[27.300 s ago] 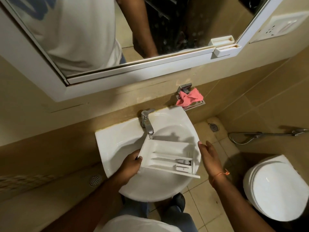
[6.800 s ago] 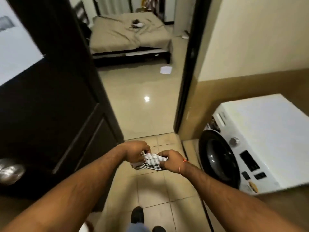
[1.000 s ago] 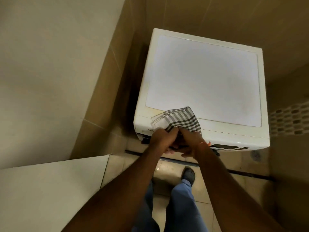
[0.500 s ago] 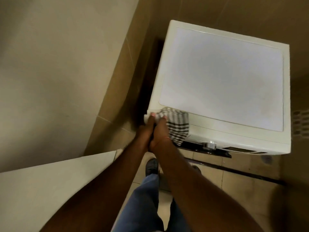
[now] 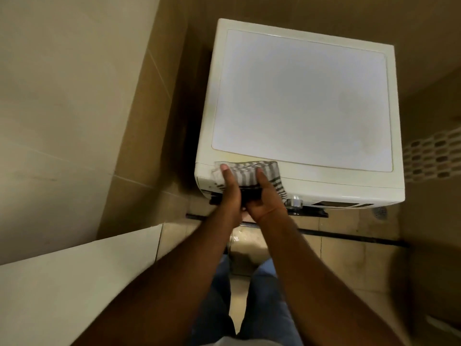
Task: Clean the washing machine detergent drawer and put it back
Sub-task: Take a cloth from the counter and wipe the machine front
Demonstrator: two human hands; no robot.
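Both arms outstretched, left hand [image 5: 230, 193] – right hand [image 5: 265, 198] side by side

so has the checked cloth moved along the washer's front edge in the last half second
Cannot tell. The checked cloth is draped over the washing machine front-left corner under both hands, as before; the camera shifted too.

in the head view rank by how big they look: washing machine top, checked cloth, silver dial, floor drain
1. White washing machine top
2. Grey-and-white checked cloth, partly hidden by both hands
3 and 4. Silver dial and round floor drain: both small, too close to rank.
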